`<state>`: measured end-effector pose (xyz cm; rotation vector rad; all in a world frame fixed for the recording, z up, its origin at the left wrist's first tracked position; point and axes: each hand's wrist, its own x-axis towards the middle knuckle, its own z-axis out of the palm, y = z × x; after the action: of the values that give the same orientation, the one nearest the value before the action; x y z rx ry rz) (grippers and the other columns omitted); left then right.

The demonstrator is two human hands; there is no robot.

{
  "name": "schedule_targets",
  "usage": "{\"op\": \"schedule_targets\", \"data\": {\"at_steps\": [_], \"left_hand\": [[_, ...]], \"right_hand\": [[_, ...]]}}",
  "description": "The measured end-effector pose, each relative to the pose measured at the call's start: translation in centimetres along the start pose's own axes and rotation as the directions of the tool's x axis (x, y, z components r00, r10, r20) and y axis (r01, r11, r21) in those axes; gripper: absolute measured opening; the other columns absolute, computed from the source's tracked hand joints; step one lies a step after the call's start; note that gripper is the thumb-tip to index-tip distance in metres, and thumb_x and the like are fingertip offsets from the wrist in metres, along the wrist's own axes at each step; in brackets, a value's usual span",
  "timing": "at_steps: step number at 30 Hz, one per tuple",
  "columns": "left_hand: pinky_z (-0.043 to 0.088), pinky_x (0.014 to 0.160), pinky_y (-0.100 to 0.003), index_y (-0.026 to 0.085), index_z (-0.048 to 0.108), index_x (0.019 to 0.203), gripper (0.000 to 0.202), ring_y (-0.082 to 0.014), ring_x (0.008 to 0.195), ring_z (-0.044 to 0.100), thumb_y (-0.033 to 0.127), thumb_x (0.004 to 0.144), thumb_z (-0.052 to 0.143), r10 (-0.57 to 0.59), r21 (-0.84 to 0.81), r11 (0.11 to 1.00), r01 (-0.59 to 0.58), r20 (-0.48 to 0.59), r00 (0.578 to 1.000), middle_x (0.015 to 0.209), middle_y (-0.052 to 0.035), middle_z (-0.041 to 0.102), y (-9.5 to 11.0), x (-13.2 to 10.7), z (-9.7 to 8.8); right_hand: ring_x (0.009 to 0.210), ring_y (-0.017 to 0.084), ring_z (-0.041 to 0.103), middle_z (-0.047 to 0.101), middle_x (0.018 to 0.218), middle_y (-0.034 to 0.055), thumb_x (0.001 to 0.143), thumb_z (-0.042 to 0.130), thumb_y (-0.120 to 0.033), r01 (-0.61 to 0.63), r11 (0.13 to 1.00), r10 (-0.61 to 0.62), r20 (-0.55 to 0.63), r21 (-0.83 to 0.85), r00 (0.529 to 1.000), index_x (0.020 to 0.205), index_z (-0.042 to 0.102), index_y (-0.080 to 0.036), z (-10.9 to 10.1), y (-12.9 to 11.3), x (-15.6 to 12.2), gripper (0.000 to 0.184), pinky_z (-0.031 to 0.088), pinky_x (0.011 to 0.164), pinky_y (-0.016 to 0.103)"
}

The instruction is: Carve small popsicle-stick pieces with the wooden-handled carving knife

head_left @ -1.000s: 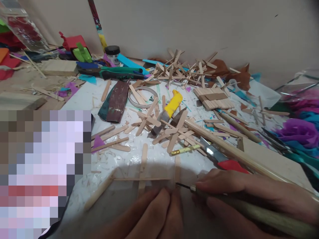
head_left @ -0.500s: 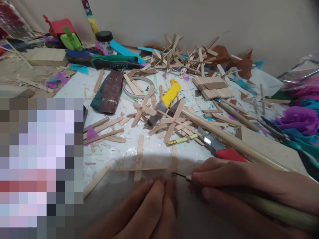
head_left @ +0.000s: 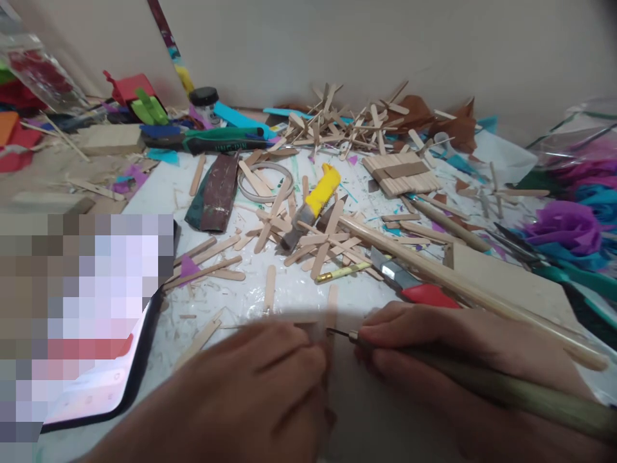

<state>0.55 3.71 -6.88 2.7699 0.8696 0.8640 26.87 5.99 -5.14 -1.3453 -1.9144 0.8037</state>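
Note:
My right hand [head_left: 409, 337] grips a long wooden-handled tool [head_left: 506, 389] with a thin dark metal tip. That tip touches or hovers just over an upright craft stick [head_left: 332, 302]; I cannot tell which. Close to its left, my left hand [head_left: 270, 379] is closed, fingers curled together and somewhat blurred. It lies over the lower part of another craft stick [head_left: 270, 286] and most of a thin crosswise sliver of wood. Whatever its fingertips pinch is hidden. A pale craft stick [head_left: 198, 341] slants beside my left wrist.
A phone [head_left: 139, 360], partly pixelated, lies left. Ahead are a yellow-handled tool [head_left: 322, 190], a red-and-grey cutter [head_left: 400, 273], a long wooden rod [head_left: 434, 273] and a craft stick bundle [head_left: 402, 172]. A heap of joined sticks [head_left: 332, 125] stands by the wall; scissors [head_left: 525, 251] lie right.
My left hand has risen and turned over the sticks, covering the crosswise sliver. My right hand with the tool has shifted slightly left. The whole view has swung a little, showing more of the phone.

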Motion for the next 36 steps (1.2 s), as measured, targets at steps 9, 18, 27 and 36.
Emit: {"op": "schedule_targets", "data": {"at_steps": [9,18,27,36], "left_hand": [[0.044,0.127,-0.087,0.026,0.073,0.155,0.060,-0.0507,0.171,0.041,0.044,0.099,0.086,-0.248,0.030,0.968,0.250,0.288,0.925,0.185,-0.0247,0.041,-2.1,2.9,-1.2],[0.030,0.132,-0.087,0.038,0.077,0.155,0.077,-0.0537,0.173,0.032,0.068,0.086,0.095,-0.362,0.056,0.930,0.364,0.308,0.880,0.188,-0.0223,0.034,-2.6,2.9,-0.7],[0.039,0.126,-0.087,0.035,0.075,0.157,0.073,-0.0601,0.165,0.042,0.071,0.094,0.080,-0.339,0.030,0.939,0.342,0.238,0.910,0.184,-0.0136,0.046,-2.7,1.9,-0.5],[0.038,0.126,-0.092,0.034,0.079,0.153,0.069,-0.0600,0.166,0.043,0.068,0.093,0.088,-0.370,0.040,0.926,0.375,0.296,0.881,0.181,-0.0233,0.048,-2.4,2.5,-0.7]], "right_hand": [[0.055,0.013,0.078,0.090,0.084,-0.0136,0.093,0.076,-0.024,0.001,0.992,-0.008,0.048,0.129,0.999,0.087,0.091,-0.045,0.2,-0.1,0.5,0.027,0.060,0.051,0.017],[0.059,0.016,0.082,0.091,0.083,-0.0136,0.092,0.083,-0.030,0.018,1.000,-0.018,-0.002,0.016,1.000,0.090,0.090,-0.049,-0.1,0.4,0.1,0.021,0.059,0.053,0.021],[0.060,0.017,0.082,0.090,0.082,-0.0130,0.091,0.085,-0.034,-0.003,0.999,0.004,0.009,-0.042,1.000,0.086,0.090,-0.047,-0.4,0.0,-0.1,0.014,0.060,0.054,0.022],[0.058,0.021,0.079,0.087,0.076,-0.0086,0.093,0.081,-0.046,-0.107,0.987,0.107,-0.009,-0.119,0.994,0.080,0.089,-0.045,-0.9,-0.1,-0.3,0.016,0.058,0.043,0.025]]}}
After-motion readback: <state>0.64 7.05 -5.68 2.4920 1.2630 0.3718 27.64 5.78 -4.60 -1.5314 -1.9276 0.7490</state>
